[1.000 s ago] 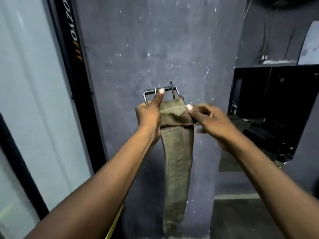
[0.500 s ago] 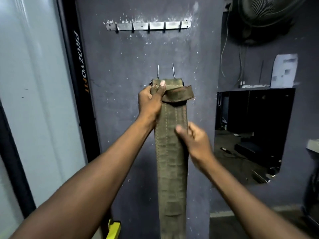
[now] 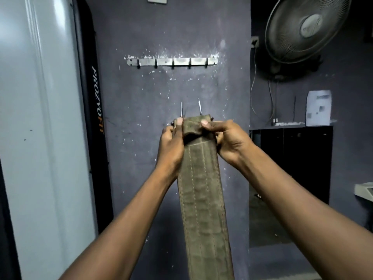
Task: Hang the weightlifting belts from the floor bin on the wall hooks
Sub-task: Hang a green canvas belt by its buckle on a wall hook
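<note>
An olive-green weightlifting belt (image 3: pixel 203 199) hangs straight down in front of me, its buckle end held up. Two metal buckle prongs (image 3: pixel 190 110) stick up above its folded top. My left hand (image 3: pixel 171 146) grips the belt's top left edge by the buckle. My right hand (image 3: pixel 228 140) pinches the folded top from the right. On the dark wall above, a metal hook rail (image 3: pixel 172 62) with several hooks is empty. The belt's top is well below the rail. The floor bin is out of view.
A black upright post (image 3: pixel 92 110) with orange and white lettering stands left of the wall, beside a pale panel (image 3: pixel 36 138). A wall fan (image 3: pixel 304 31) hangs at upper right, above a dark cabinet (image 3: pixel 292 158).
My right hand has moved from the belt's middle up to its folded top. The view has tilted up, so the hook rail shows lower in the frame.
</note>
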